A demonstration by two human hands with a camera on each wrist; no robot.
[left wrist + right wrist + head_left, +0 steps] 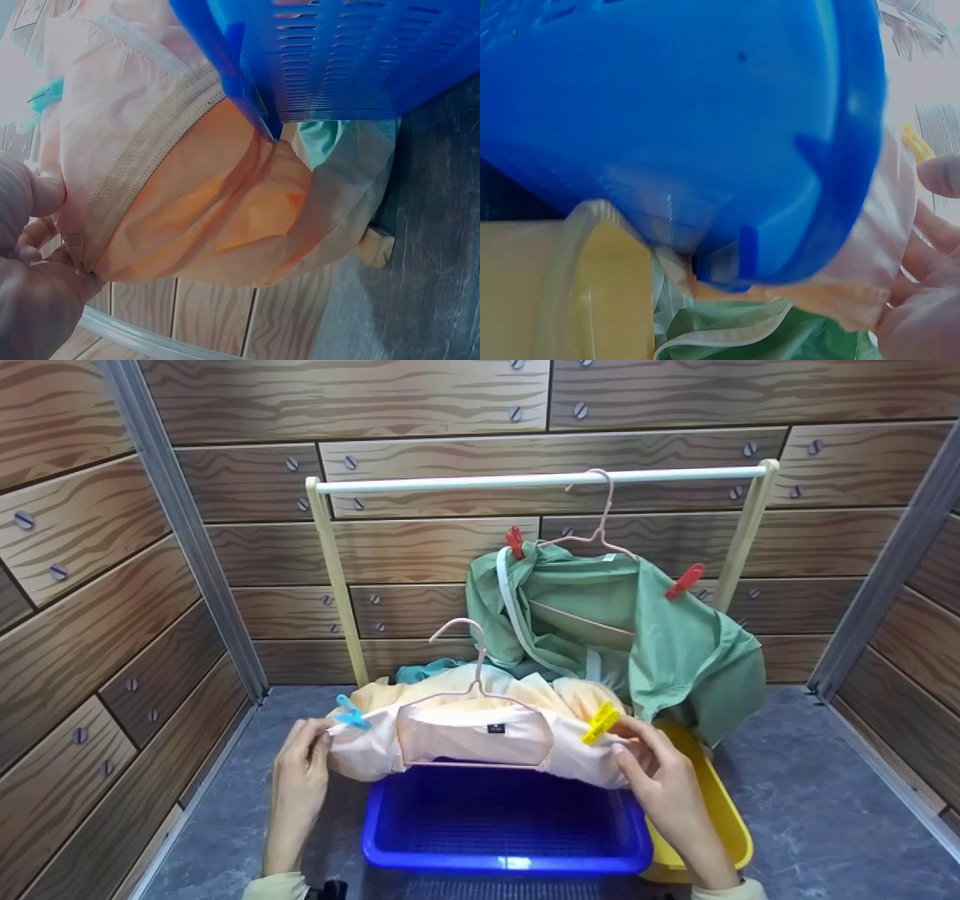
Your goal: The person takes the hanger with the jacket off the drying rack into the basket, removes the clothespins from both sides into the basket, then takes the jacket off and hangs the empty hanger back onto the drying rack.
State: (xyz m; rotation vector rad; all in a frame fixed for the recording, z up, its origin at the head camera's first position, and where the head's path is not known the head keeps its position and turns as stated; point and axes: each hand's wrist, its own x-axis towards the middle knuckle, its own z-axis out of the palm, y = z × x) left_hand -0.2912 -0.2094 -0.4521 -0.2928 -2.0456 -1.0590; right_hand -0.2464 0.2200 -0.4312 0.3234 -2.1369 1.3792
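Observation:
A pale peach zip jacket (360,754) on a pink hanger (478,675) lies across the back of a blue basket (506,861). A light-blue clothespin (351,712) sits at its left shoulder, a yellow clothespin (601,723) at its right. My left hand (298,780) pinches the jacket's left edge between thumb and fingers, beside the blue pin. At the opposite edge, just below the yellow pin, my right hand (667,787) pinches the cloth. In the left wrist view the zipper (142,161) runs down from near my left fingers.
Behind stands a rack with a white rail (450,482). From it a green jacket (682,660) hangs on another pink hanger, with red clothespins (685,581) on its shoulders. A yellow basket (739,832) stands partly behind the blue one, on the right. Wood-patterned walls enclose the dark tabletop (810,795).

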